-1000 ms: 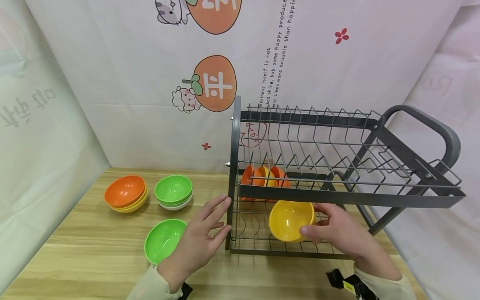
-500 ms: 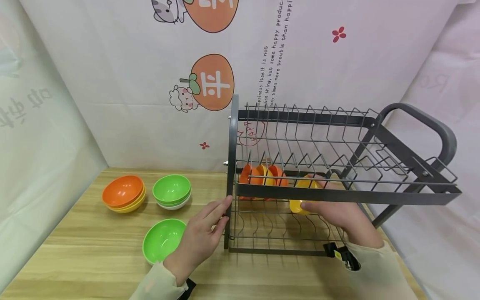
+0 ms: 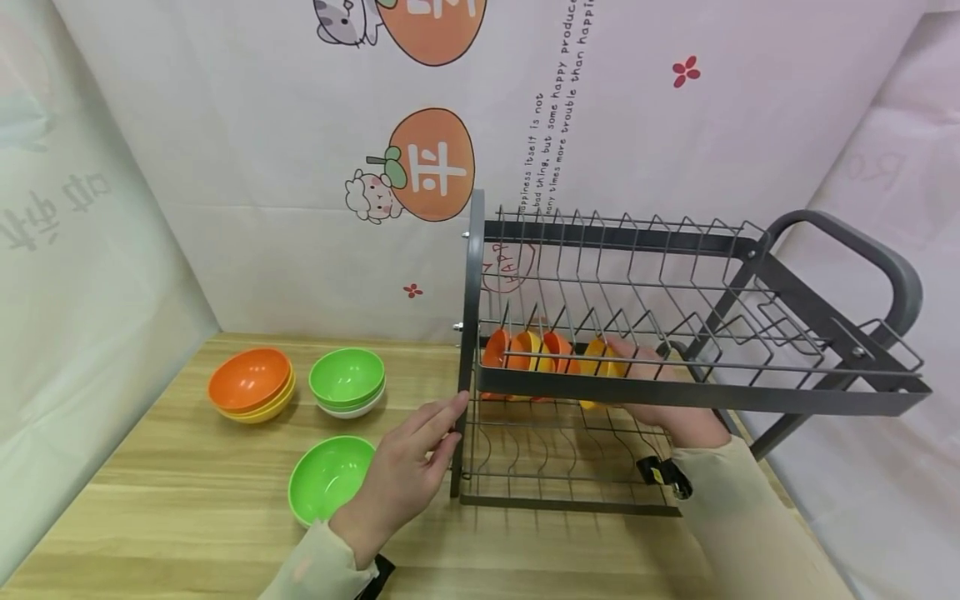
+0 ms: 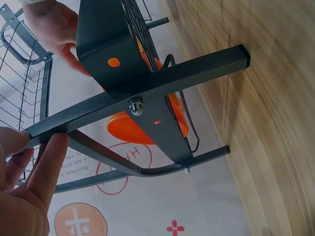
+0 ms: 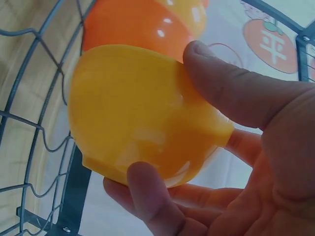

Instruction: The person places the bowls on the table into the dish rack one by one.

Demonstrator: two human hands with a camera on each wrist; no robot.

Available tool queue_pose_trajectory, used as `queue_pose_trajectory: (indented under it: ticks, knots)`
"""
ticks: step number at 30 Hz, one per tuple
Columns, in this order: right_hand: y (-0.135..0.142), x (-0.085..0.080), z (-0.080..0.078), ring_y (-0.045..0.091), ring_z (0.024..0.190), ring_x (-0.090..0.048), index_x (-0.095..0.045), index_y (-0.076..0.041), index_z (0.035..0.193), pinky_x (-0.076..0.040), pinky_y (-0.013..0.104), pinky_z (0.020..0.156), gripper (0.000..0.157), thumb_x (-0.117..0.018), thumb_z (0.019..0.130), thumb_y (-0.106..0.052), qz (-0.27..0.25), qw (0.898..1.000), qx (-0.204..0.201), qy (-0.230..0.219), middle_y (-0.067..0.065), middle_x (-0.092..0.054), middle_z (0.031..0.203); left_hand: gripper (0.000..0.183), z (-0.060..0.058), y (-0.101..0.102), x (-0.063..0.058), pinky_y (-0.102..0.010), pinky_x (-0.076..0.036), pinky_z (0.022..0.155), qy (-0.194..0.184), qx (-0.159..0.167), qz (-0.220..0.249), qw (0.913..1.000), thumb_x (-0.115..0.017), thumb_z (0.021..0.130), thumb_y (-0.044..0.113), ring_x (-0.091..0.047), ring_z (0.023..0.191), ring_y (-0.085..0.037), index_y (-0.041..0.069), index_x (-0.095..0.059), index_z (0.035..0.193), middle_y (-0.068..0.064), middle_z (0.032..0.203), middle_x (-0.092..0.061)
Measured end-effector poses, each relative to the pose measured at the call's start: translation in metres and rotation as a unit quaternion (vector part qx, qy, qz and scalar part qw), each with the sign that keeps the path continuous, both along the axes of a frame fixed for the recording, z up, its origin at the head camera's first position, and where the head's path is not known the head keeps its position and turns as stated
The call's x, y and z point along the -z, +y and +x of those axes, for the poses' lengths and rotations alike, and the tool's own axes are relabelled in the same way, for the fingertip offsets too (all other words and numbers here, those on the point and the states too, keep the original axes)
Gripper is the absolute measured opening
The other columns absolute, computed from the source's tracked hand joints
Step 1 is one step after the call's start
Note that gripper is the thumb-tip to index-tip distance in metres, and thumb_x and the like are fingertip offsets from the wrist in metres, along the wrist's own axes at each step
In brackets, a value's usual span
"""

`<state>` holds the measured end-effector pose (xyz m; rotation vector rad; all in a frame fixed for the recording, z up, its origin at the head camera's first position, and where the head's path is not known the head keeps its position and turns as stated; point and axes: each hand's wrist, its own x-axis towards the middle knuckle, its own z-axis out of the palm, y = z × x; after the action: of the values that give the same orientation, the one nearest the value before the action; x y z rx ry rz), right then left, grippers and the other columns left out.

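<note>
A yellow bowl is in my right hand, with the thumb on one side and fingers on the other. That bowl stands on edge in the lower tier of the dark dish rack. Beside it is a row of orange and yellow bowls, the nearest being an orange bowl. My left hand holds the rack's front left post; its thumb and a finger lie along the post's two edges. Upper-tier wires partly cover the right hand in the head view.
On the wooden table, left of the rack, sit an orange bowl on yellow ones, a green bowl stack with white beneath, and a nearer green bowl. A printed cloth hangs behind.
My right hand has carried the yellow bowl from the rack's front inward and left, turning it on edge beside the row. My left fingers have come together at the post.
</note>
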<state>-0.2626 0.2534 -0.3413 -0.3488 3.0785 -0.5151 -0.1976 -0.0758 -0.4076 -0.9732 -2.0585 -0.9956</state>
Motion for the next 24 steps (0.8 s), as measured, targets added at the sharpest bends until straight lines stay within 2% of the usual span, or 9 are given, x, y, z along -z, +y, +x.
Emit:
queue_pose_trajectory:
  ticks: [4, 6, 8, 11, 15, 18, 19, 21, 24]
  knots:
    - [-0.003, 0.007, -0.006, 0.040, 0.112, -0.047, -0.037, -0.005, 0.142, -0.039, 0.056, 0.093, 0.064, -0.063, 0.089, -0.030, 0.013, 0.999, -0.032, 0.037, 0.022, -0.047, 0.130, 0.057, -0.001, 0.000, 0.000, -0.012, -0.050, 0.065, 0.002, 0.002, 0.002, 1.0000, -0.063, 0.083, -0.001, -0.060, 0.075, -0.010, 0.011, -0.048, 0.137, -0.005, 0.113, -0.060]
    - [-0.004, 0.010, -0.009, 0.042, 0.119, -0.041, -0.032, -0.004, 0.145, -0.034, 0.058, 0.097, 0.068, -0.061, 0.090, -0.032, 0.027, 0.998, -0.037, 0.043, 0.024, -0.039, 0.138, 0.057, 0.000, 0.000, 0.000, -0.012, -0.050, 0.066, 0.002, 0.001, 0.002, 1.0000, -0.064, 0.083, -0.001, -0.061, 0.079, -0.012, 0.011, -0.048, 0.137, -0.005, 0.113, -0.060]
    - [-0.005, 0.012, -0.012, 0.042, 0.119, -0.042, -0.032, -0.002, 0.144, -0.035, 0.057, 0.097, 0.069, -0.062, 0.090, -0.033, 0.040, 0.998, -0.037, 0.045, 0.025, -0.041, 0.135, 0.058, 0.000, 0.001, 0.000, -0.013, -0.050, 0.067, 0.005, 0.000, 0.001, 1.0000, -0.064, 0.083, -0.001, -0.061, 0.083, -0.013, 0.011, -0.048, 0.137, -0.005, 0.113, -0.060]
    - [-0.008, 0.011, -0.016, 0.040, 0.114, -0.046, -0.031, -0.003, 0.145, -0.042, 0.054, 0.091, 0.070, -0.061, 0.090, -0.034, 0.054, 0.998, -0.026, 0.032, 0.026, -0.045, 0.131, 0.057, 0.000, 0.001, 0.000, -0.014, -0.051, 0.068, 0.008, -0.002, -0.001, 1.0000, -0.063, 0.083, -0.001, -0.061, 0.087, -0.014, 0.011, -0.048, 0.137, -0.004, 0.112, -0.060]
    - [-0.010, 0.008, -0.019, 0.035, 0.087, -0.057, -0.029, -0.006, 0.146, -0.049, 0.047, 0.076, 0.076, -0.061, 0.088, -0.043, 0.072, 0.997, -0.017, 0.011, 0.028, -0.054, 0.119, 0.057, 0.000, 0.001, 0.000, -0.015, -0.051, 0.068, 0.009, -0.002, -0.002, 1.0000, -0.063, 0.084, -0.001, -0.061, 0.089, -0.015, 0.011, -0.048, 0.137, -0.004, 0.112, -0.060]
    - [-0.010, 0.009, -0.022, 0.034, 0.083, -0.056, -0.029, -0.007, 0.147, -0.049, 0.047, 0.075, 0.079, -0.063, 0.086, -0.045, 0.067, 0.998, -0.016, 0.009, 0.027, -0.054, 0.118, 0.058, 0.000, 0.001, 0.001, -0.015, -0.051, 0.067, 0.006, 0.000, 0.001, 1.0000, -0.063, 0.083, -0.002, -0.061, 0.090, -0.016, 0.011, -0.049, 0.137, -0.004, 0.112, -0.060]
    - [-0.010, 0.009, -0.023, 0.035, 0.092, -0.056, -0.029, -0.007, 0.147, -0.048, 0.050, 0.079, 0.079, -0.064, 0.086, -0.044, 0.062, 0.998, -0.016, 0.009, 0.027, -0.052, 0.122, 0.058, 0.000, 0.001, 0.001, -0.015, -0.051, 0.066, 0.005, 0.000, 0.002, 1.0000, -0.063, 0.083, -0.002, -0.061, 0.090, -0.015, 0.011, -0.049, 0.137, -0.004, 0.112, -0.060]
    - [-0.010, 0.010, -0.024, 0.037, 0.092, -0.052, -0.029, -0.007, 0.147, -0.047, 0.049, 0.074, 0.076, -0.063, 0.087, -0.040, 0.045, 0.999, -0.013, -0.001, 0.028, -0.050, 0.120, 0.058, 0.000, 0.000, 0.001, -0.015, -0.051, 0.066, 0.002, -0.001, 0.002, 1.0000, -0.064, 0.082, -0.002, -0.062, 0.089, -0.015, 0.011, -0.049, 0.137, -0.003, 0.112, -0.060]
    - [-0.011, 0.011, -0.024, 0.044, 0.109, -0.042, -0.028, -0.008, 0.147, -0.042, 0.057, 0.084, 0.076, -0.062, 0.087, -0.038, 0.005, 1.000, 0.001, -0.030, 0.032, -0.037, 0.133, 0.059, 0.000, 0.000, 0.001, -0.015, -0.051, 0.065, -0.005, -0.002, 0.000, 1.0000, -0.064, 0.082, -0.002, -0.061, 0.087, -0.014, 0.012, -0.048, 0.138, -0.003, 0.112, -0.060]
